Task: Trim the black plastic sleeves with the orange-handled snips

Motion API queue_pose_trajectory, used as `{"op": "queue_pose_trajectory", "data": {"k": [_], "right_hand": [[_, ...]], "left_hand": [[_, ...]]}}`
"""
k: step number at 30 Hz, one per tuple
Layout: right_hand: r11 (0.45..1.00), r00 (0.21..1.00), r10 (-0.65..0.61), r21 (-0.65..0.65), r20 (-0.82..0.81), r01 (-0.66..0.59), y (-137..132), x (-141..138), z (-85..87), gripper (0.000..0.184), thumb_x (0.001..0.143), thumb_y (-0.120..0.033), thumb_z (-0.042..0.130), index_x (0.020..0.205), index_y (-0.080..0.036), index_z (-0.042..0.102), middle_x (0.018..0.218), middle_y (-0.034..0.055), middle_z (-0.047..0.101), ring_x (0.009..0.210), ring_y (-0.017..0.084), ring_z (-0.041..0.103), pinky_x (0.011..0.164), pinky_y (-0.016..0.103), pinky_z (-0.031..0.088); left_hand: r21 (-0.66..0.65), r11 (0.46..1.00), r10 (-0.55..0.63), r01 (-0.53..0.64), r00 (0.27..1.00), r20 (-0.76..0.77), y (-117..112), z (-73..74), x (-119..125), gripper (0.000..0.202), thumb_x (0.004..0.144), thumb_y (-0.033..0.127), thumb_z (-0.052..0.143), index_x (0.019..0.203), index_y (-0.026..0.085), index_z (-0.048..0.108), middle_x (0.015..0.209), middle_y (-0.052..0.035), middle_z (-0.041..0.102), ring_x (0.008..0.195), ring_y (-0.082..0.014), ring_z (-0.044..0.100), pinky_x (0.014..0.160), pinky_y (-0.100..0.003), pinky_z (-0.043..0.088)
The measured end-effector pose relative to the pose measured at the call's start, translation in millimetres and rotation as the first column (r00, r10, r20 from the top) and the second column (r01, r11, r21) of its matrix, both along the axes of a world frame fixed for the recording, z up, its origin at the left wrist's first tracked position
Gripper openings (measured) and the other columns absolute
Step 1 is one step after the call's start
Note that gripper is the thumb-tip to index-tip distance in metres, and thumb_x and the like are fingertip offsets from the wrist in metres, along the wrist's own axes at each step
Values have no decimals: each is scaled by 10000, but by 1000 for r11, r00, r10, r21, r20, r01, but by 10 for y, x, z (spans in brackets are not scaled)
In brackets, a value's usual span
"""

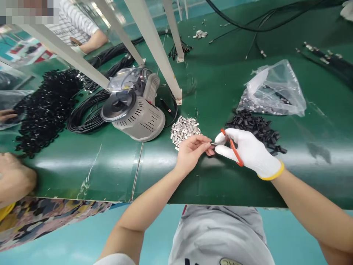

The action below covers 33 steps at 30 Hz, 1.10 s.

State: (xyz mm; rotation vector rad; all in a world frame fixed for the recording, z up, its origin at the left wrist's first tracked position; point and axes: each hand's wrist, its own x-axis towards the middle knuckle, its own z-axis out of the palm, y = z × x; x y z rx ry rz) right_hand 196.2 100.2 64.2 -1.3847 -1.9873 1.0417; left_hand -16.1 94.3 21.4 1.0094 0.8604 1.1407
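My left hand (193,149), bare, has thumb and fingers pinched on a small thin dark part with a shiny side (211,143); its exact kind is too small to make out. Facing it, my right hand (250,151) wears a white glove with a yellow cuff. A red-handled hand tool (234,149), which looks like small pliers, lies in that hand; its jaws do not show clearly. The gloved fingertips meet the far end of the small part. Right behind my left hand is a pile of small silver metal pieces (185,129). Small black plastic pieces (256,127) lie behind my right hand.
A clear plastic bag (275,90) stands behind the black pieces. To the left are a grey round machine (135,114), coiled black cables (85,114) and a large black heap (49,106). White posts (154,44) rise from the green table (110,165). Co-workers' arms are at left.
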Motion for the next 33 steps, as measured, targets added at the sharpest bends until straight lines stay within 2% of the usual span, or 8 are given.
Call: {"op": "queue_pose_trajectory", "data": {"k": [2,5,8,13,18,24,28,33], "right_hand": [[999,990,-18,33,141,13,0,82,-12,301,906,-528,676,960,-233,654,939,-11,712,809,138,628,722,276,419],[984,897,-55,177,439,-27,-58,162,-31,399,892,-621,665,861,-227,607,771,3,648,743,175,560,689,310,324],[953,829,-62,281,555,-117,-144,154,-57,468,914,-680,609,800,-229,566,685,18,586,707,195,517,695,329,270],[936,783,-101,325,614,-135,-218,73,-68,507,952,-713,517,795,-233,555,685,44,591,695,215,504,691,335,227],[917,752,-130,366,646,-157,-228,48,-101,479,962,-668,524,758,-234,505,651,30,542,644,205,445,670,327,178],[910,760,-103,370,642,-189,-225,61,-167,471,963,-626,545,727,-221,509,618,41,520,617,188,416,661,335,143],[923,776,-49,325,629,-206,-221,72,-190,443,974,-590,547,745,-210,552,633,67,539,637,183,435,666,355,143],[930,774,-59,316,630,-186,-222,88,-193,447,970,-625,541,781,-220,556,663,67,550,666,206,456,674,351,141]], "left_hand": [[-3,1000,31,-31,1000,-5,3,-33,-40,212,855,285,856,956,145,732,766,-43,792,645,-146,756,637,-250,620],[-2,999,53,-53,999,-5,-21,-30,-109,152,885,238,825,980,162,734,802,-38,793,700,-145,771,695,-254,634],[7,998,69,-69,998,-9,-43,6,-147,123,896,216,811,992,175,746,823,-31,780,739,-147,779,732,-264,647],[57,996,75,-73,997,-25,-57,36,-154,102,911,159,778,1007,190,762,904,-35,775,776,-146,790,762,-269,664],[128,990,60,-53,997,-54,-79,57,-132,114,917,128,756,1016,184,755,984,-50,769,781,-150,791,752,-286,686],[283,959,54,-10,988,-148,-104,107,-117,125,934,102,723,1026,179,756,990,-67,766,814,-152,785,747,-281,695],[301,954,82,-10,970,-229,-125,112,-135,99,932,130,735,1013,182,758,1001,-72,759,832,-157,783,725,-271,698],[338,941,111,-21,961,-252,-126,90,-160,146,928,98,726,1039,187,763,1020,-67,747,800,-140,776,730,-267,694]]}}
